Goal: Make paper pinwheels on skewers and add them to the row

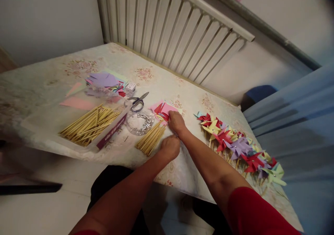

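My left hand (171, 147) is closed in a fist just right of a bundle of thin wooden sticks (150, 139). Just beyond it, my right hand (177, 123) has its fingers curled at the right edge of a small pile of coloured paper pieces (163, 110), pink on top with red showing. Whatever either hand grips is hidden by the fingers. Left of the sticks stands a round clear dish (129, 125) with small shiny metal pieces (146, 123) in it. Scissors (138, 102) lie behind the dish, blades pointing away.
A clear plastic box (83, 146) of wooden sticks (90, 123) stands at the left. Behind it are stacked coloured paper sheets (104, 79) and a small white box (130, 88). Finished paper pinwheels (238, 146) lie in a row at the right. A radiator (167, 26) borders the flowered tablecloth (117, 59).
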